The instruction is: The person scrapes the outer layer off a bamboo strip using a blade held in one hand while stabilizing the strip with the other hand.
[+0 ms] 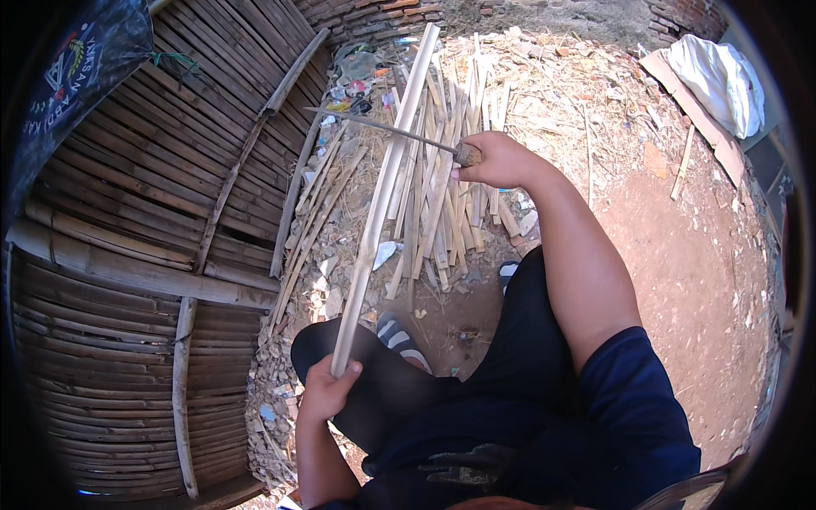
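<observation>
My left hand is closed around the near end of a long split bamboo strip, beside my left knee. The strip slants up and away, its far end near the brick wall. Out in front, my right hand is wrapped round the short wooden handle of a long knife. Its thin blade points left and crosses the strip towards the far end, seen nearly edge-on. Whether the blade touches the strip, I cannot tell. Under them lies a loose pile of cut bamboo strips.
A woven bamboo wall rises along the left, with a dark printed sheet at its top. Rubble and litter cover the ground by the pile. A white sack and a brown board lie at the far right. My sandalled foot is close to the pile.
</observation>
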The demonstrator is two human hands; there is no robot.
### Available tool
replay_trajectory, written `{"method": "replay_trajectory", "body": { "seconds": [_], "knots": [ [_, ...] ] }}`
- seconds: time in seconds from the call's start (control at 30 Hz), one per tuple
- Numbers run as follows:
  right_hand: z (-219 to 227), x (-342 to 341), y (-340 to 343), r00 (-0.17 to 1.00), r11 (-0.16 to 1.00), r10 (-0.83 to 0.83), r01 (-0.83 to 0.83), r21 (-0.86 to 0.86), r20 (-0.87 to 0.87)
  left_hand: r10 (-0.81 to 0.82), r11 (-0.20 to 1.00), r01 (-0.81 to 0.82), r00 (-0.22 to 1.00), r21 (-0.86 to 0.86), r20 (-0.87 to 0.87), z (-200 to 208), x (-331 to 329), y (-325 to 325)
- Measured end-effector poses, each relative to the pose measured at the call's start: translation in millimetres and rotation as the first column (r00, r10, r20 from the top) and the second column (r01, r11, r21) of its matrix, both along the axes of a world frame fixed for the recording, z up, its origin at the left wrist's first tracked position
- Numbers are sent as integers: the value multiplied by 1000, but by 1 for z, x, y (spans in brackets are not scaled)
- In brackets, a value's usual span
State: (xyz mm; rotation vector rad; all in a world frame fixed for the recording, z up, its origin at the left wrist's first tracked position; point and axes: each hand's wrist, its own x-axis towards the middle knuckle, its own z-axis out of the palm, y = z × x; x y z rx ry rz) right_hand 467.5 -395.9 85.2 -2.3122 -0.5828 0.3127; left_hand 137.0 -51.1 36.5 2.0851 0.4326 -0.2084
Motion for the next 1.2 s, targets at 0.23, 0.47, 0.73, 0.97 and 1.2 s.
{"method": "replay_trajectory", "body": {
  "seconds": [0.23,0.47,0.73,0.97,1.2],
  "knots": [
    [5,-36,25,946,943,315,-302,-143,78,50,995,-57,995,-83,-83,5,3,-3],
    [10,-26,22,955,949,287,-274,-154,73,19,994,-24,999,-108,-47,7,-1,-1],
    [-4,-23,17,953,985,150,-166,40,264,25,990,-34,997,-137,-72,6,3,1],
    [9,-57,45,863,903,424,-379,-202,276,27,970,-43,997,-240,-69,4,-3,5],
    [-6,-3,0,987,999,-32,29,21,159,40,976,-58,995,-212,-92,4,-1,7]
  ]
}}
